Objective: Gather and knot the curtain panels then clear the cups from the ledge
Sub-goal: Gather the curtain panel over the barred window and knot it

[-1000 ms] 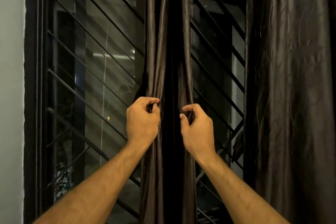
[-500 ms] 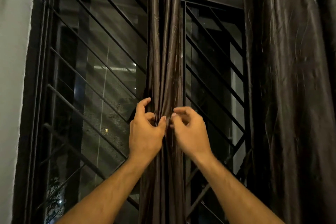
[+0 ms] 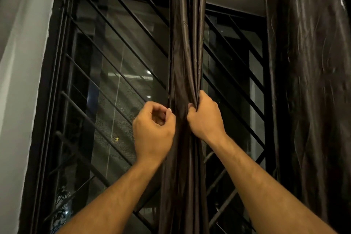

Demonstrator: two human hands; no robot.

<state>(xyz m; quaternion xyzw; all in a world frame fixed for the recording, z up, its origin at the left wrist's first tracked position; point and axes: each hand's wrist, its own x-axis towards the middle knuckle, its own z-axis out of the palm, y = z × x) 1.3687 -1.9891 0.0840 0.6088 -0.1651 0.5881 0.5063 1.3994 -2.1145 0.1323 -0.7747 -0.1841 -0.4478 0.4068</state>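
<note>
Curtain panel of dark brown glossy fabric (image 3: 187,62), gathered into a narrow vertical bunch, hangs at the centre of the black-framed window with diagonal metal bars (image 3: 114,66). Right hand (image 3: 206,118): grip clenched around the right side of the bunch, fingers buried in the folds. Left hand (image 3: 153,129): fingers curled, thumb tip touching the left edge of the bunch; whether any fabric is actually pinched cannot be told from this view. A second dark brown curtain panel (image 3: 307,81) hangs loose at the right, well apart from the gathered one. No knot is visible, and neither ledge nor cups are in view. Judgement: gathering is in hand, knotting not begun. Risks: the fabric looks slick, so folds may slide out of a one-sided hold and the bunch spread again; a knot tied with the loose panel left out would leave the gathering incomplete; a hard downward pull could strain the hanging point above, which is out of view.
</note>
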